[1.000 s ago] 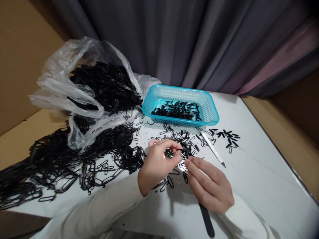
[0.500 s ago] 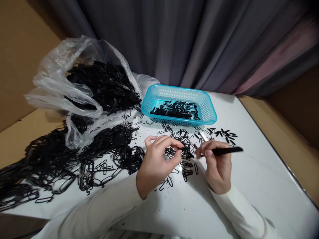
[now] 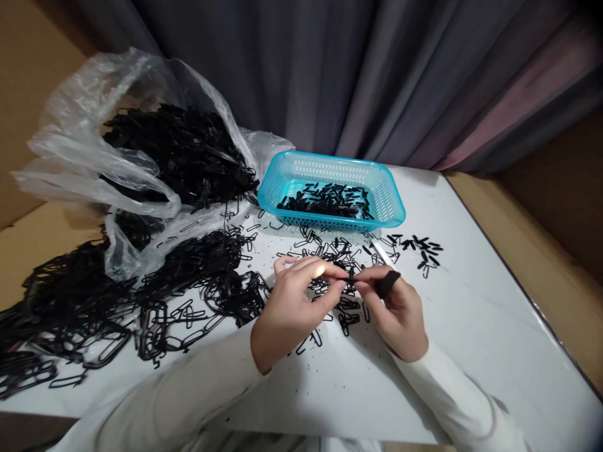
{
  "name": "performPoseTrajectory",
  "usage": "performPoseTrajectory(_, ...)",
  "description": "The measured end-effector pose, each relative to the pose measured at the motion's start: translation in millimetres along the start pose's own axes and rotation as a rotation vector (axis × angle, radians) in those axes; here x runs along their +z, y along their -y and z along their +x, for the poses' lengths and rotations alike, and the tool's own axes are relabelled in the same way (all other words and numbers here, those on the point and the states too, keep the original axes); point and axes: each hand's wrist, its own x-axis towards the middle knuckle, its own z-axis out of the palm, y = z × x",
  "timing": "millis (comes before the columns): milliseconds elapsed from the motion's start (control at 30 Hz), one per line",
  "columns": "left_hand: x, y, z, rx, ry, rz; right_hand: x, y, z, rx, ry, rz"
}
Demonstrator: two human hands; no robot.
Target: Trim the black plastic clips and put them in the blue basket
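My left hand (image 3: pixel 296 307) is closed in a pinch, thumb and forefinger on a small black plastic piece (image 3: pixel 349 280). Directly opposite, the fingertips of my right hand (image 3: pixel 398 314) pinch the same piece from its right end. A slim black tool (image 3: pixel 389 284) is tucked in my right hand, its flat end jutting up between the fingers; its working tip is hidden. Beneath both hands lies a scatter of thin black plastic loops and short strips (image 3: pixel 348 314).
Behind the hands stands a blue plastic basket (image 3: pixel 400 216) holding many short black pieces. Several more lie to its right (image 3: pixel 424 248), near a white strip (image 3: pixel 382 252). At left, a clear plastic bag (image 3: pixel 70 138) spills black parts onto tangled black frames (image 3: pixel 108 345). A grey curtain (image 3: pixel 301 69) hangs behind.
My right hand has moved left and now meets my left hand at the small black piece. The black tool has swung from pointing right to pointing up. The view has shifted slightly.
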Motion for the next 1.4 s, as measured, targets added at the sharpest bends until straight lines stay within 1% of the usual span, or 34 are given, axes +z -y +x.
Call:
performPoseTrajectory(167,-2.1,-1.3,8.1,-0.276,0.196,-0.426,-1.5,0.0,2.2,0.221,0.012,0.194)
performPoseTrajectory(233,-3.6,-2.2,10.1,-0.338,0.235,-0.503,-1.4,-0.7,3.2,0.277,0.025,0.29)
performPoseTrajectory(300,-4.6,-2.2,10.6,-0.373,0.24,-0.535,-1.5,-1.5,4.1,0.304,0.049,0.357)
performPoseTrajectory(400,-4.5,-0.4,10.1,-0.399,0.242,-0.557,-2.1,-2.1,4.8,0.315,0.063,0.378)
performPoseTrajectory(533,-2.2,1.3,10.5,-0.372,0.233,-0.532,-3.6,-1.9,5.2,0.31,0.084,0.345)
performPoseTrajectory(600,-1.6,1.0,11.6,-0.349,0.188,-0.498,-5.5,-1.6,7.3,0.303,0.078,0.289)
performPoseTrajectory(633,-1.6,0.9,12.2,-0.35,0.157,-0.484,-6.9,-1.6,9.9,0.296,0.053,0.25)
performPoseTrajectory(700,-2.4,1.3,13.2,-0.377,0.092,-0.485,-10.8,-2.7,20.4,0.261,-0.04,0.145)
performPoseTrajectory(767,-3.6,3.1,13.8,-0.42,0.05,-0.533,-15.9,-6.2,39.1,0.191,-0.154,-0.015)
performPoseTrajectory(800,-4.3,4.4,13.8,-0.434,0.035,-0.567,-18.5,-9.0,51.2,0.143,-0.193,-0.14)
performPoseTrajectory(900,-5.8,8.3,13.4,-0.431,-0.017,-0.627,-24.7,-19.4,90.7,0.009,-0.3,-0.446)
performPoseTrajectory(967,-6.8,9.9,12.9,-0.408,-0.071,-0.63,-25.8,-24.6,109.4,0.036,-0.245,-0.552)
performPoseTrajectory(1033,-7.8,10.4,12.5,-0.393,-0.084,-0.621,-24.3,-25.8,114.3,0.042,-0.203,-0.577)
performPoseTrajectory(1100,-8.6,10.3,12.3,-0.389,-0.082,-0.624,-21.0,-24.3,104.9,0.0,-0.12,-0.556)
performPoseTrajectory(1167,-8.7,10.1,12.4,-0.39,-0.109,-0.637,-17.2,-23.8,86.7,-0.022,0.057,-0.578)
performPoseTrajectory(1233,-7.9,10.2,12.7,-0.407,-0.137,-0.635,-13.4,-27.3,68.2,-0.011,0.18,-0.6)
performPoseTrajectory(1300,-6.9,10.8,12.6,-0.439,-0.117,-0.6,-9.4,-35.0,55.4,0.012,0.235,-0.63)
performPoseTrajectory(1400,-6.7,11.7,10.8,-0.487,-0.019,-0.566,-3.4,-50.1,49.1,0.057,0.259,-0.669)
